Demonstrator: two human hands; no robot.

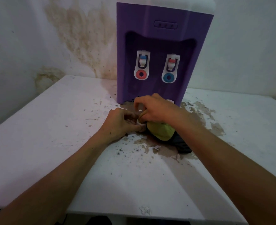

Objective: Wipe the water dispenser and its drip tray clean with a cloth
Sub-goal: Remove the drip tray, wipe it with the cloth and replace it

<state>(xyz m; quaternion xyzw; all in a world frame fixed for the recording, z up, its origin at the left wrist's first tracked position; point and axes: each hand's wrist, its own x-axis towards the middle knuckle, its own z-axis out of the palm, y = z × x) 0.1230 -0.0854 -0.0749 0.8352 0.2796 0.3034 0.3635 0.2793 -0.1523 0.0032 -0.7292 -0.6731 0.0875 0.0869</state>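
One left hand (121, 123), one right hand (156, 108), one cloth (162, 132), one water dispenser (163, 51) with two taps. The left hand's fingers were curled round a small white piece, possibly the drip tray; identity unclear. The right hand gripped the cloth's upper end just beside it. The cloth, yellow-green and dark, trailed from under the right hand toward the near right on the stained white table (53, 127), in front of the dispenser's base.

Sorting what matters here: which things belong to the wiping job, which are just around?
Job: water dispenser, cloth, left hand, right hand.
Just there: white table, stained wall.
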